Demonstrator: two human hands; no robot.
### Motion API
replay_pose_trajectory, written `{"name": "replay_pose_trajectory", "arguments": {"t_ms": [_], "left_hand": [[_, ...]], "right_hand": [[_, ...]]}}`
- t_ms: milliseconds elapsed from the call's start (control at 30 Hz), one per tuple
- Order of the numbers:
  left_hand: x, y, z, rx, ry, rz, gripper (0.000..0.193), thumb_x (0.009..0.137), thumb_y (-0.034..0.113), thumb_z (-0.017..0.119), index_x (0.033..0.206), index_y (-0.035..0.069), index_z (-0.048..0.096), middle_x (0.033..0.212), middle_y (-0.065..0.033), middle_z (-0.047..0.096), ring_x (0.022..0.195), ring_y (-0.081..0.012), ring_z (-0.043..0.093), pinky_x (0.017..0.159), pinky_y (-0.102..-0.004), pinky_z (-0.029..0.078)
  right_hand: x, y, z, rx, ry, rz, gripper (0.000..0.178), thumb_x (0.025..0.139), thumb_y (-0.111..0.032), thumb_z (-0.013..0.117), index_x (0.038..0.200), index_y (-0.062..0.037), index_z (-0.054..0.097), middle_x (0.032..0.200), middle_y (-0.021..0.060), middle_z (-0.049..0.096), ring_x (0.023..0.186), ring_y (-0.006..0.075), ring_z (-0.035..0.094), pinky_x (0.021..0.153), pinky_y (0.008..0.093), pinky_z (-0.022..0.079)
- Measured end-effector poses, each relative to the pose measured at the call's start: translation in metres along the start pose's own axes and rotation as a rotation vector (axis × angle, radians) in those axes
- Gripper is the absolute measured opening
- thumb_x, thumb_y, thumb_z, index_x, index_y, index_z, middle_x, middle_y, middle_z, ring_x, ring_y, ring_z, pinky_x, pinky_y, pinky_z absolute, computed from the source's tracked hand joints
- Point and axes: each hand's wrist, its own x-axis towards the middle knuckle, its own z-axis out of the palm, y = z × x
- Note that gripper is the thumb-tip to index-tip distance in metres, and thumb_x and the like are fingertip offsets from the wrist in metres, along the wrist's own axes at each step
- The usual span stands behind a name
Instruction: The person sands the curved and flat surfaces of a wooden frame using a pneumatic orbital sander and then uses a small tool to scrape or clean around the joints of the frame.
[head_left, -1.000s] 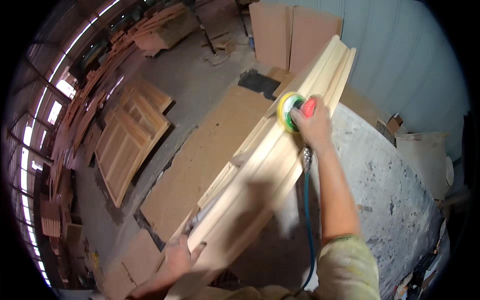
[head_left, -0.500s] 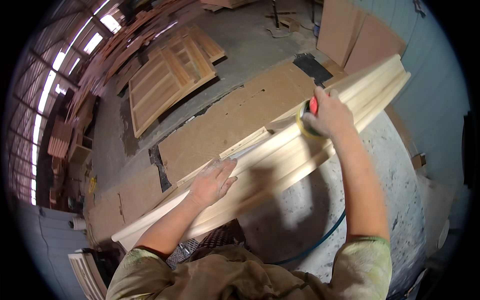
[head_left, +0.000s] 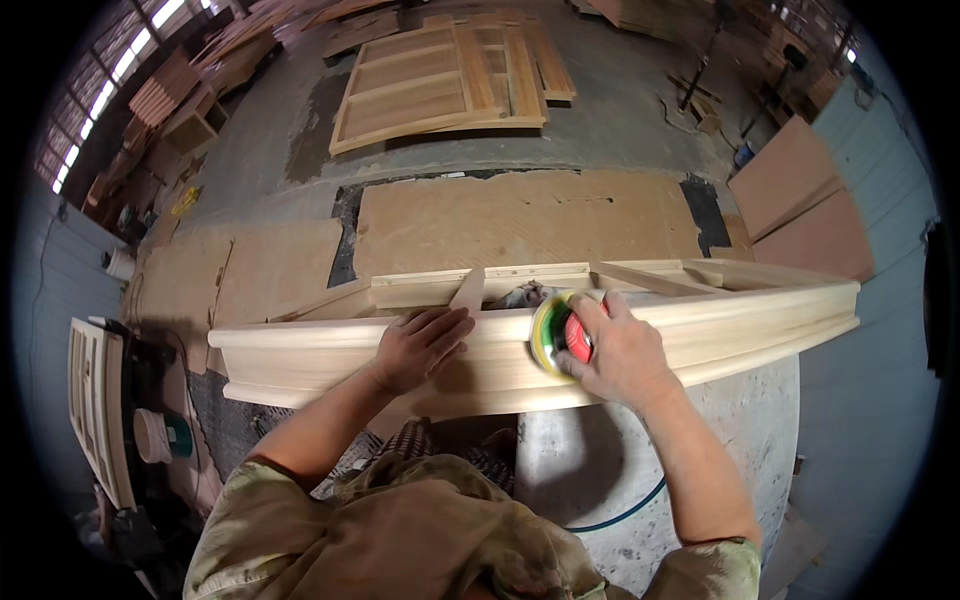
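While a blue hose (head_left: 634, 513) curves over the near part of the grey table (head_left: 740, 410), a long wood frame (head_left: 740, 325) lies across the table's far side, its ends reaching past the left and right edges. What holds it up is partly hidden. The left hand (head_left: 422, 348) rests flat on top of the frame's front face, not pinching anything; it seems put there to keep the wood still. Well apart from it, the right hand (head_left: 625, 350) is wrapped around the red top of a round sander (head_left: 565, 335). The sander is tipped on its side against the front face, perhaps so the push goes into the wood. Past the frame, brown sheets (head_left: 520, 220) cover the floor. Farther off lie wood panels (head_left: 410, 95). To the right, boards (head_left: 795, 195) lean on the blue wall (head_left: 890, 150), maybe to save room.
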Motion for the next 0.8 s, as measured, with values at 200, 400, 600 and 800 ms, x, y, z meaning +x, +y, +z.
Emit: {"name": "replay_pose_trajectory", "arguments": {"t_ms": [200,400,600,800], "left_hand": [[-0.011,-0.022,-0.016,-0.062,0.08,-0.015,0.029,0.074,0.024,0.071,0.098,0.01,0.065,0.103,-0.0031,0.065,0.089,-0.0177,0.062,0.074,-0.0294,0.049],[-0.103,-0.068,-0.064,-0.016,0.171,-0.117,0.033,0.065,0.021,0.075,0.094,0.007,0.066,0.104,-0.0066,0.065,0.09,-0.0221,0.063,0.076,-0.0337,0.05],[-0.168,-0.119,-0.116,0.048,0.16,-0.183,0.034,0.065,0.023,0.074,0.095,0.009,0.066,0.103,-0.0044,0.065,0.093,-0.0211,0.062,0.08,-0.0342,0.049],[-0.235,-0.148,-0.159,0.104,0.116,-0.306,0.031,0.068,0.02,0.073,0.096,0.007,0.066,0.106,-0.0063,0.064,0.102,-0.0218,0.059,0.086,-0.0358,0.046]], "right_hand": [[0.09,-0.006,-0.033,0.061,-0.322,0.544,0.056,0.067,-0.034,0.074,0.111,-0.0085,0.05,0.104,0.0211,0.057,0.095,0.0379,0.06,0.079,0.0426,0.051],[0.073,-0.106,0.018,0.031,-0.152,0.019,0.057,0.064,-0.034,0.075,0.11,-0.0082,0.052,0.106,0.0274,0.055,0.097,0.0425,0.058,0.087,0.0447,0.047],[0.154,-0.175,0.024,0.04,-0.472,0.208,0.055,0.066,-0.037,0.071,0.108,-0.0062,0.054,0.096,0.0229,0.064,0.094,0.0347,0.063,0.082,0.0382,0.049],[0.148,-0.287,0.068,0.072,-0.272,-0.312,0.053,0.069,-0.03,0.071,0.114,-0.0096,0.052,0.101,0.0229,0.059,0.095,0.0386,0.059,0.085,0.041,0.049]]}}
